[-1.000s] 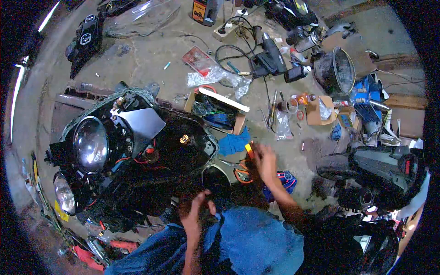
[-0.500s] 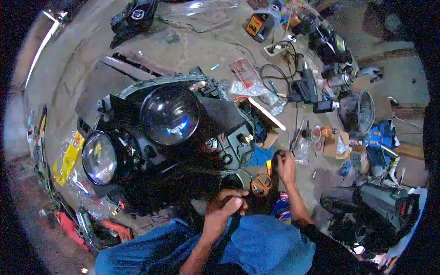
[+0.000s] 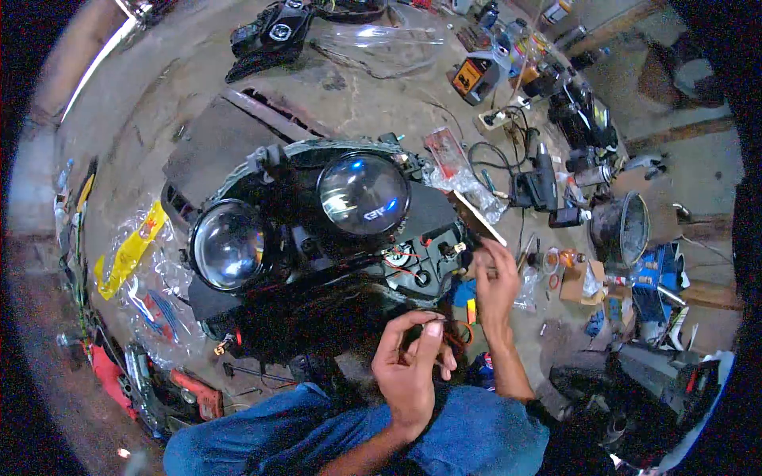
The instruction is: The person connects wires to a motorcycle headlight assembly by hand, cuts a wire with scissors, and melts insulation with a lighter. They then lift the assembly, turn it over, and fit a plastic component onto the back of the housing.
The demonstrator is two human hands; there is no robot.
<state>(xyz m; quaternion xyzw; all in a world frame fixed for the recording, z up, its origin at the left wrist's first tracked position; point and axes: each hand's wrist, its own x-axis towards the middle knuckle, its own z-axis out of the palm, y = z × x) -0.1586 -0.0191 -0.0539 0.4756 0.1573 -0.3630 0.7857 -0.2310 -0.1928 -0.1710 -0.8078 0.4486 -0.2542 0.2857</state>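
Two projector lenses sit in one black headlight assembly [image 3: 317,270], the largest item on the concrete floor [image 3: 159,119]; it lies at the middle of the floor, just in front of the person's blue-trousered knees [image 3: 460,432]. Upper lens [image 3: 363,193] sits toward the assembly's right end; lower lens [image 3: 228,244] sits at its left end; both face upward. Clear lens cover [image 3: 381,44] lies near the far edge of the floor, well apart from the assembly. Round metal pot [image 3: 619,230] sits toward the right edge; black heat gun [image 3: 542,178] lies just left of it, among cables. Yellow plastic bag [image 3: 131,250] lies toward the left edge.

Left hand [image 3: 409,365] hovers at the near side of the assembly, above the knees; fingers curled in, thumb tip pressed against forefinger tip; whether anything small sits between them cannot be told. Right hand [image 3: 496,282] is at the assembly's right end, near the red wires [image 3: 401,260]; fingers bent and slightly apart, tips at the housing edge; whether it grips anything cannot be told. Blue cloth [image 3: 460,292] lies just beside that hand.
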